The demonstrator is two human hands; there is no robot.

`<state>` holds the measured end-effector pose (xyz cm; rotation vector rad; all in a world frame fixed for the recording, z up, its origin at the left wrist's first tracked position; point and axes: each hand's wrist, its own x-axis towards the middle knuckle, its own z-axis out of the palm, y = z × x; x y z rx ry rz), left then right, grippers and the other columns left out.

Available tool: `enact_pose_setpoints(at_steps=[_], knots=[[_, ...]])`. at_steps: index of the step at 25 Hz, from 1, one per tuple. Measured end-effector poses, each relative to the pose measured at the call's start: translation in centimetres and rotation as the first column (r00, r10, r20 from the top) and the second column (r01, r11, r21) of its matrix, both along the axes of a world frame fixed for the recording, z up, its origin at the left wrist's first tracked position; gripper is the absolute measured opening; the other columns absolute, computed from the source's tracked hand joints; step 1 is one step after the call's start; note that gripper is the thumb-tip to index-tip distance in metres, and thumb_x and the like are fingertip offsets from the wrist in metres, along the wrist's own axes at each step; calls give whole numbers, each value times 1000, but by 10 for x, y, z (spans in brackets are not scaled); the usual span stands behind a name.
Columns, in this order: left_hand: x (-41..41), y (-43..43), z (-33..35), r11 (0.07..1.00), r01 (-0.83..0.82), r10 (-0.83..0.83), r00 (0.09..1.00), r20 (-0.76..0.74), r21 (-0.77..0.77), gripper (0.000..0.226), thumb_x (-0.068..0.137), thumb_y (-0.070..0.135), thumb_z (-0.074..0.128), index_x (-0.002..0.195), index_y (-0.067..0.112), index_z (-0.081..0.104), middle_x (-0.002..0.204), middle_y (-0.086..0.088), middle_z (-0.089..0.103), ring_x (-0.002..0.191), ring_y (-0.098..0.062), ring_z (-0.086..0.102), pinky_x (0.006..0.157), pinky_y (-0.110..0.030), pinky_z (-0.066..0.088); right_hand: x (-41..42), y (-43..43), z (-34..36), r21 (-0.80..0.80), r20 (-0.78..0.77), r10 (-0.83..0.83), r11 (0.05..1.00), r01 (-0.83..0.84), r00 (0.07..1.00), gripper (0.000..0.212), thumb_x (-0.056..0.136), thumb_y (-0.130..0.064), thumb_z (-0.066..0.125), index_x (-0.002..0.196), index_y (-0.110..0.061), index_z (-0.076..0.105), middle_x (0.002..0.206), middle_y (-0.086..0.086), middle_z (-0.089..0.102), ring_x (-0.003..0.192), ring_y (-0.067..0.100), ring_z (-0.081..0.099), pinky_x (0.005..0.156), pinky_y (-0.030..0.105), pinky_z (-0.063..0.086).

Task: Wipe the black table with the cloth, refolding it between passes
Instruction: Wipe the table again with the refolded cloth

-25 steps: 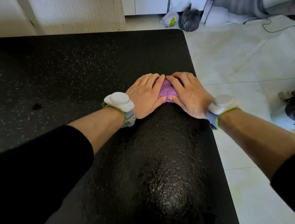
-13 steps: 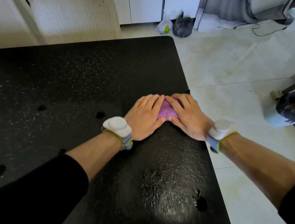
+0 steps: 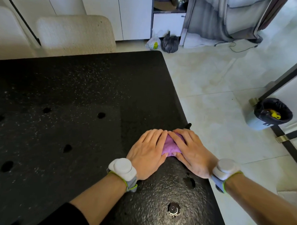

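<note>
- Left hand (image 3: 147, 152) and right hand (image 3: 192, 153) have drawn the purple cloth (image 3: 171, 146) nearer, along the right edge of the counter (image 3: 76, 109).
- Both hands press flat on it, fingers straight.
- Drifting right could push it off.

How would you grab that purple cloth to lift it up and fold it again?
The purple cloth lies flat on the black table, with the left hand and right hand covering most edges. Probably pinch the near edge peeking out between the thumbs, coming from the person's side.
</note>
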<state>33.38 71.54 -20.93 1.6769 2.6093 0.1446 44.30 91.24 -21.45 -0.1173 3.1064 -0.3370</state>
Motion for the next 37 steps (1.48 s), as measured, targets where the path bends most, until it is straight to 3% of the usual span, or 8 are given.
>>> enact_pose_setpoints(at_steps=[10, 20, 25, 30, 37], knots=[[-128, 78, -5, 990, -142, 141, 989, 45, 15, 70, 103, 45, 41, 158, 8, 18, 160, -13, 30, 147, -28, 29, 124, -39, 19, -148, 72, -12, 1, -68, -11, 1000, 11, 998, 58, 103, -42, 40, 154, -16, 28, 146, 10, 37, 135, 31, 37, 116, 43, 30], [-293, 152, -15, 966, -249, 246, 968, 47, 66, 67, 102, 46, 43, 155, 8, 26, 156, -15, 35, 146, -28, 32, 123, -40, 21, -327, 144, -18, -32, -123, 6, 999, -10, 992, 59, 100, -40, 41, 152, -13, 34, 146, 14, 40, 134, 33, 37, 112, 43, 31], [-364, 180, -19, 959, -257, 256, 966, 21, 119, 64, 101, 43, 47, 150, 5, 33, 148, -16, 43, 137, -31, 42, 118, -39, 26, -399, 169, -20, -50, -148, 3, 999, -10, 989, 63, 96, -42, 39, 151, -12, 35, 143, 17, 42, 128, 36, 40, 105, 47, 34], [-400, 193, -21, 964, -215, 216, 976, 9, 157, 60, 100, 42, 48, 145, 3, 38, 138, -17, 49, 123, -33, 49, 108, -41, 35, -432, 183, -20, -58, -149, 6, 998, -15, 989, 63, 95, -44, 39, 149, -12, 37, 139, 17, 44, 123, 37, 41, 102, 48, 37], [-393, 195, -20, 956, -265, 265, 964, 12, 128, 63, 99, 47, 41, 147, 5, 37, 140, -16, 48, 124, -32, 49, 107, -41, 36, -430, 177, -16, -92, -128, -20, 996, 9, 992, 62, 95, -41, 40, 149, -11, 37, 142, 18, 44, 128, 39, 40, 106, 48, 36]])
